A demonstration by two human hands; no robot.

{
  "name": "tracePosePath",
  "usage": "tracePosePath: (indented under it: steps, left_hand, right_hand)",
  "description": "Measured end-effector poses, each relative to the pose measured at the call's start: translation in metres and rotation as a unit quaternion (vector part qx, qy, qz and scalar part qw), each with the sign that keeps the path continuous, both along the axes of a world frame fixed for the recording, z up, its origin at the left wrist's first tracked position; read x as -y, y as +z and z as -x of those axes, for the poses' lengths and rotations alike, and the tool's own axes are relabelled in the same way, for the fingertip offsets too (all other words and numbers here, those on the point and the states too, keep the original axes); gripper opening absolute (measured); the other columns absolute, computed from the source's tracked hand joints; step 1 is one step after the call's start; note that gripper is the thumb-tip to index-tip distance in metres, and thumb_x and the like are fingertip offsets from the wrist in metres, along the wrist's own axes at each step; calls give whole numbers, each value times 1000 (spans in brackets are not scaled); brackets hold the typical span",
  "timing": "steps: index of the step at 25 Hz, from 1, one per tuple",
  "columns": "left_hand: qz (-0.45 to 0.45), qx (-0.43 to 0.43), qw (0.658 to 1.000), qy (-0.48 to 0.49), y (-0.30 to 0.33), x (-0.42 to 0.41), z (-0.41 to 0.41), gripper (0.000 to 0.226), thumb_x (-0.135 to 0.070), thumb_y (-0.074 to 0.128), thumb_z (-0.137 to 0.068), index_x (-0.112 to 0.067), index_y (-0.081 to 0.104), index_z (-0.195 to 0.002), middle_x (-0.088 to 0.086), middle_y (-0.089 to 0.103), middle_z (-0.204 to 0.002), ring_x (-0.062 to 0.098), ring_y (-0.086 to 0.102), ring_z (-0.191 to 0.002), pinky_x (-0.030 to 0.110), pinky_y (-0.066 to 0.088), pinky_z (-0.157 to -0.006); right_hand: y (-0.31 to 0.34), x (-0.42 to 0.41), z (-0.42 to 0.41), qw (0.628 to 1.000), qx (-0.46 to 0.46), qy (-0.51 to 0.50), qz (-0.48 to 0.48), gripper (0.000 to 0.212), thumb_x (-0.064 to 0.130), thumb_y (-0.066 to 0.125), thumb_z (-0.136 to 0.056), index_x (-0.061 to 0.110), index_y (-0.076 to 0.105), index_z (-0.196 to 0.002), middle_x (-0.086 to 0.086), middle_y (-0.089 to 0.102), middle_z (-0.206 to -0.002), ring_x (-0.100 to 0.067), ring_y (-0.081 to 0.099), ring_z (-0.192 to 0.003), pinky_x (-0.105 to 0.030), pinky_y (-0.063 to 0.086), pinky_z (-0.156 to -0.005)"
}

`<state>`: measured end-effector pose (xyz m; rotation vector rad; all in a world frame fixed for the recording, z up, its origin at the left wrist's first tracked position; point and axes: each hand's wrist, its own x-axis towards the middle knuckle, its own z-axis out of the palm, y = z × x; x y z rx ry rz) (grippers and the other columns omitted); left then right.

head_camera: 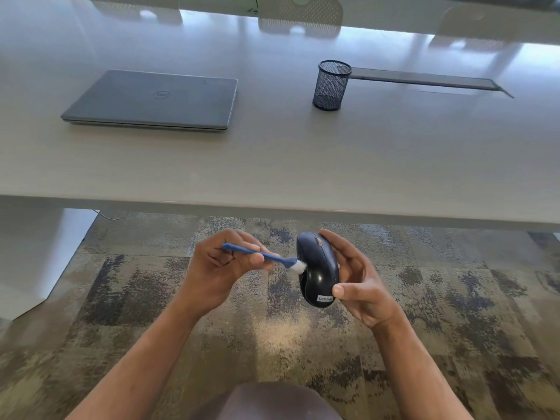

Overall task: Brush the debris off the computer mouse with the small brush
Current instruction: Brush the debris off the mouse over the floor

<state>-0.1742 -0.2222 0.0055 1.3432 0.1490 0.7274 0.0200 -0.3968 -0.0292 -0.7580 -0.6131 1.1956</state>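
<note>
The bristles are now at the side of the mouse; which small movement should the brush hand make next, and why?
Probably a short stroke down the near side. The left hand holds the small blue brush, its white bristles against the black glossy computer mouse, which the right hand holds tilted over the patterned carpet, so debris can drop there.

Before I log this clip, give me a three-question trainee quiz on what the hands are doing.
1. True or false: the mouse rests on the table.
2. Which hand holds the brush?
3. The bristles touch: A) the laptop B) the mouse's side C) the pen cup

Key:
1. False; the right hand holds it above the carpet.
2. The left hand.
3. B
</note>
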Motion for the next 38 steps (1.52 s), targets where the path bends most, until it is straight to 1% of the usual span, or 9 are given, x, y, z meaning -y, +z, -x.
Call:
tracePosePath:
  steps: [6,10,13,21,24,26,31,34,38]
  left_hand:
    - [-15,-15,995,95,-8,2,0,21,-1,68,-83,-22,71,-80,-1,74,-93,27,74,-90,36,61,-78]
    - [6,30,999,-11,-8,2,13,9,-7,75,-85,-16,72,-85,9,73,-93,37,73,-85,41,62,-76]
    - [12,40,996,-78,-6,7,14,5,-8,76,-85,-11,72,-88,10,74,-92,39,73,-84,43,62,-74]
    - [-34,2,998,44,-7,7,3,8,-24,79,-84,-24,71,-84,1,73,-93,32,74,-85,43,62,-76]
    - [-64,-33,991,113,-11,7,-1,13,-22,76,-82,-34,72,-84,-2,73,-94,28,74,-88,47,62,-78]
    - [-50,-25,990,127,-11,8,-1,15,-19,75,-81,-33,73,-84,-3,73,-93,25,75,-87,44,62,-78]
    - [-10,11,993,113,-7,7,6,11,-10,75,-81,-20,73,-84,2,74,-91,32,74,-86,39,62,-76]
    - [-15,28,997,66,-7,17,7,16,-3,75,-83,-19,72,-84,3,74,-92,30,74,-84,39,62,-75]
    - [-8,48,999,3,-10,32,8,6,-12,77,-85,-14,72,-86,6,72,-93,34,74,-85,43,62,-74]
  right_hand:
    - [2,2,-1,1000,-17,24,-7,96,0,95,-61,5,51,-146,-21,52,-149,-34,64,-123,-41,57,-97]
    - [5,2,0,1000,-20,19,-4,93,2,95,-60,7,54,-144,-17,58,-145,-30,67,-120,-39,58,-94]
    - [7,0,2,1000,-18,17,3,95,3,97,-58,7,55,-143,-17,59,-144,-30,68,-119,-39,59,-93]
    - [7,1,6,1000,-4,11,11,96,7,98,-55,8,57,-142,-18,61,-140,-32,68,-116,-39,58,-94]
    - [6,2,7,1000,-17,22,7,99,5,98,-55,5,54,-143,-20,59,-142,-33,67,-118,-40,58,-95]
    - [5,2,6,999,-21,23,9,101,5,98,-55,5,53,-144,-21,57,-143,-33,67,-118,-41,58,-96]
    - [0,2,2,1000,-14,13,7,96,2,94,-57,8,54,-144,-18,61,-140,-31,69,-115,-40,58,-94]
    - [-3,0,1,1000,-8,-7,9,86,-10,74,-60,10,57,-142,-16,64,-138,-29,69,-114,-39,58,-95]
    - [-5,1,-2,999,-11,-28,16,83,-11,69,-61,11,60,-140,-14,64,-138,-29,68,-117,-39,58,-96]
